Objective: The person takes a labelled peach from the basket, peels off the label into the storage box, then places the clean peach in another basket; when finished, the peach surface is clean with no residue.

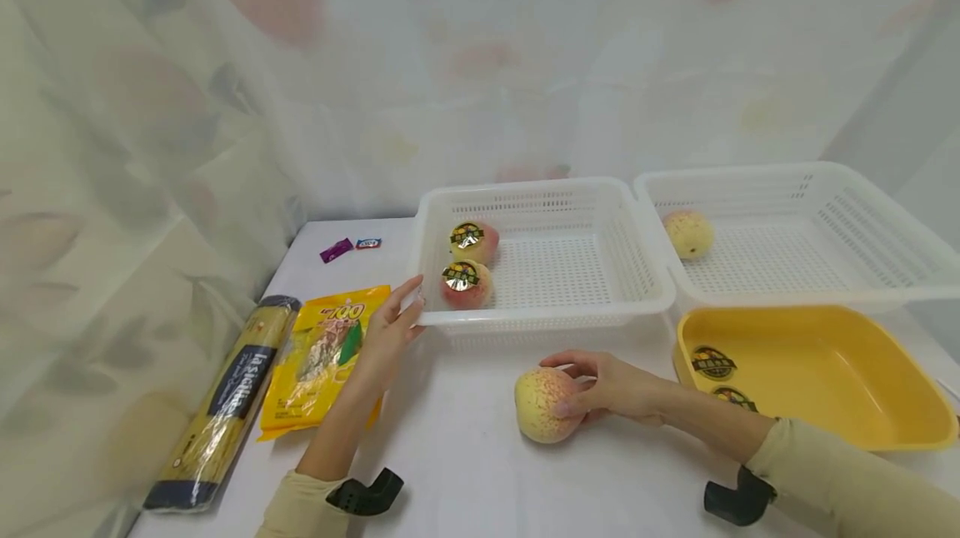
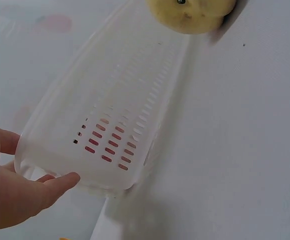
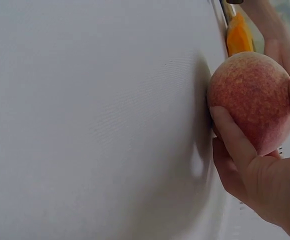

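My right hand [image 1: 618,388] grips a yellow-red peach [image 1: 546,405] in front of the left white basket [image 1: 547,317]; the right wrist view shows fingers and thumb around the peach [image 3: 252,95]. Whether it touches the table I cannot tell. My left hand [image 1: 390,334] holds the front left corner of that basket, with thumb and fingers on either side of the rim in the left wrist view. Inside the basket, two peaches [image 1: 467,284] with dark round stickers lie along the left side. Another peach [image 1: 688,235] lies at the left of the right white basket [image 1: 795,301].
A yellow basin [image 1: 825,380] with dark round labels [image 1: 712,363] at its left side stands front right. On the left lie a yellow snack bag [image 1: 315,371] and a long spaghetti pack [image 1: 228,405]. Farther back are a purple wrapped candy [image 1: 336,251] and a blue-white one [image 1: 368,244].
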`<control>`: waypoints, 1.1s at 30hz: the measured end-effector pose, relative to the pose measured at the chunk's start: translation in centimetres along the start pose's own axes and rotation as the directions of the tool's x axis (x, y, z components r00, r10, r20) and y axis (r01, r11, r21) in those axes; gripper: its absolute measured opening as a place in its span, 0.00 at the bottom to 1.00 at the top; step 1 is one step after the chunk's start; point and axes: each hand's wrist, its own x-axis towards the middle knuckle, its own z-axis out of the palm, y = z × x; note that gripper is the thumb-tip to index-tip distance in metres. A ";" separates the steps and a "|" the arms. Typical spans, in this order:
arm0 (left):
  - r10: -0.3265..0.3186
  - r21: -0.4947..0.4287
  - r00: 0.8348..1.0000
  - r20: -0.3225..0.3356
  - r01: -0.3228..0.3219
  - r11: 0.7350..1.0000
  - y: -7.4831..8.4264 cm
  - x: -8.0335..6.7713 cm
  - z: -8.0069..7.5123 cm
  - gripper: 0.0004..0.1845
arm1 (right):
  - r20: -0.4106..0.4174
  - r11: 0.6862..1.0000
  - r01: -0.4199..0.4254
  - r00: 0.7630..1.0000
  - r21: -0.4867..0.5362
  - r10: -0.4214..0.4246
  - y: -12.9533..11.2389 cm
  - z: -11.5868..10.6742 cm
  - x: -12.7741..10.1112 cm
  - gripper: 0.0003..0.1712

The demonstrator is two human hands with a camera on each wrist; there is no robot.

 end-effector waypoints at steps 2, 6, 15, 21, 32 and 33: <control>0.004 -0.002 1.000 0.007 -0.004 1.000 0.0 0.0 0.0 0.24 | -0.011 1.000 0.005 1.000 -0.008 -0.005 -0.4 -0.2 -0.3 0.39; 0.018 -0.013 1.000 0.014 -0.018 1.000 -0.2 0.1 -0.2 0.24 | -0.037 0.997 0.056 0.998 -0.053 -0.058 -2.5 -1.4 -1.5 0.40; 0.022 0.011 0.999 0.027 -0.022 1.000 -0.6 0.4 -0.6 0.24 | -0.088 0.960 0.272 0.957 -0.072 -0.278 -8.5 -7.5 -5.8 0.36; 0.030 0.005 0.999 0.045 -0.031 1.000 -0.8 0.5 -0.9 0.25 | -0.194 0.934 0.307 0.920 -0.182 -0.340 -9.6 -13.9 -8.0 0.32; 0.040 0.012 0.998 0.041 -0.040 0.999 -1.0 0.5 -0.8 0.24 | -0.282 0.959 0.167 0.932 -0.230 -0.230 -6.1 -22.1 -8.1 0.26; 0.038 0.013 0.999 0.038 -0.039 0.999 -1.0 0.5 -0.8 0.25 | -0.292 0.957 0.138 0.933 -0.253 -0.212 -5.8 -22.4 -8.0 0.25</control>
